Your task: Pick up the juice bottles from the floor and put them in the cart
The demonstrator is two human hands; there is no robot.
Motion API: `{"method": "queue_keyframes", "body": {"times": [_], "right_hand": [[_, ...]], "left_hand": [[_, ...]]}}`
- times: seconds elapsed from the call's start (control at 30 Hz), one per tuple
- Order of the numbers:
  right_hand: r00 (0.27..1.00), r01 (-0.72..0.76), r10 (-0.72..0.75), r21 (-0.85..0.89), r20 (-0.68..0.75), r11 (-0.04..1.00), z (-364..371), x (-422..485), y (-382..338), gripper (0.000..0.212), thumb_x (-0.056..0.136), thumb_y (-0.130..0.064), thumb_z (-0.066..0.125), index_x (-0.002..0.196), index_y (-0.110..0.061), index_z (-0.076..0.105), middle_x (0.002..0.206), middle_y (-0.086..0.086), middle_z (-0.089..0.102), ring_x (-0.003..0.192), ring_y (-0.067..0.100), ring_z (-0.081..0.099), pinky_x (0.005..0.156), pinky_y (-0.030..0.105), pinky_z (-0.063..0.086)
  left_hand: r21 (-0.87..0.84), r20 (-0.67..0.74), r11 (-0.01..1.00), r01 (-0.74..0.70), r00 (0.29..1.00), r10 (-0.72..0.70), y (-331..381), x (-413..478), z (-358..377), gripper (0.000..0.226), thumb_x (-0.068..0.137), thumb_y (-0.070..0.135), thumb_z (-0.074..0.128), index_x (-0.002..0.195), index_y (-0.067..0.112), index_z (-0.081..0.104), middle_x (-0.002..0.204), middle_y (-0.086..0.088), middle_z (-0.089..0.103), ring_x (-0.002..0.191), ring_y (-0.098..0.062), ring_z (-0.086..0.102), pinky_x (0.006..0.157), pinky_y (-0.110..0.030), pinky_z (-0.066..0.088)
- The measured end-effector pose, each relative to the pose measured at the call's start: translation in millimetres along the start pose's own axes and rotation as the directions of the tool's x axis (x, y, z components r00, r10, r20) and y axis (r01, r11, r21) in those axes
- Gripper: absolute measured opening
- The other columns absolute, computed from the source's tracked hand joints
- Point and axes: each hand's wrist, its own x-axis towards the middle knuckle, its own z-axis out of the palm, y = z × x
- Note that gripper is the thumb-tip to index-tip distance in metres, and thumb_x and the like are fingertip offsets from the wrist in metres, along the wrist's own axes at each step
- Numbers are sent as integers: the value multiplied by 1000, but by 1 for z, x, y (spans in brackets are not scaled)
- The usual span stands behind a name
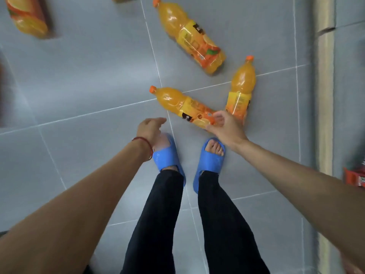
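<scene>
Three orange juice bottles with orange caps lie on the grey tiled floor ahead of my feet. The nearest bottle [181, 103] lies with its cap to the left. My right hand [225, 126] reaches down to its base end, thumb and fingers touching the label. A second bottle [242, 87] lies just right of it, cap pointing away. A third bottle [189, 34] lies farther off. My left hand [151, 128] hangs above my left foot, fingers loosely curled, holding nothing. The cart is out of view.
Another juice bottle [26, 16] lies at the far left. My feet in blue slippers [209, 161] stand just behind the nearest bottle. A metal shelf edge [325, 86] runs along the right, with a red package [355, 177] below it.
</scene>
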Motion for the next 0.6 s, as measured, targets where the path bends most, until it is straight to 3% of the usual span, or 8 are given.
{"method": "queue_keyframes", "body": {"times": [0.13, 0.2, 0.27, 0.37, 0.5, 0.6], "right_hand": [[998, 62, -60, -185, 19, 981, 43, 63, 40, 75, 77, -43, 88, 139, -18, 56, 137, 6, 56, 130, 25, 52, 108, 41, 45], [995, 102, -94, -287, 43, 953, 57, 87, 56, 91, 73, -51, 89, 148, -21, 47, 141, 7, 49, 134, 27, 46, 110, 43, 43], [985, 168, -163, -430, 50, 887, 67, 106, 67, 107, 67, -60, 90, 154, -25, 39, 144, 7, 46, 134, 30, 44, 111, 44, 40], [977, 211, -196, -561, 88, 800, 75, 129, 80, 129, 59, -65, 91, 162, -28, 23, 152, 8, 43, 137, 33, 44, 116, 47, 36], [972, 233, -182, -583, 146, 778, 74, 150, 86, 135, 58, -58, 95, 164, -30, 15, 156, 9, 44, 139, 34, 46, 115, 50, 39], [971, 233, -154, -591, 181, 772, 68, 153, 80, 129, 58, -49, 95, 160, -31, 19, 147, 11, 51, 130, 36, 54, 105, 48, 48]], "left_hand": [[-26, -18, 1000, 10, 1000, -10, -5, 87, 20, 41, 94, 34, 68, 127, 12, 58, 109, -1, 56, 108, -21, 55, 89, -36, 50], [-27, -12, 1000, -13, 1000, 13, -7, 123, 33, 47, 92, 40, 71, 127, 14, 55, 118, 0, 54, 113, -21, 53, 96, -37, 49], [-38, 6, 998, -44, 999, 44, -8, 153, 46, 65, 88, 45, 74, 140, 15, 48, 129, 2, 51, 117, -20, 52, 98, -37, 47], [-131, 19, 990, -45, 999, 48, -10, 186, 66, 77, 81, 47, 81, 142, 16, 44, 135, 2, 57, 119, -17, 59, 99, -38, 50], [-264, -4, 963, -44, 999, 44, -8, 211, 81, 76, 76, 40, 87, 135, 19, 44, 121, -1, 65, 97, -12, 67, 66, -27, 54], [-278, -35, 960, -36, 999, 27, -5, 212, 81, 73, 70, 36, 91, 122, 19, 43, 103, 1, 63, 86, -14, 68, 55, -26, 56]]}}
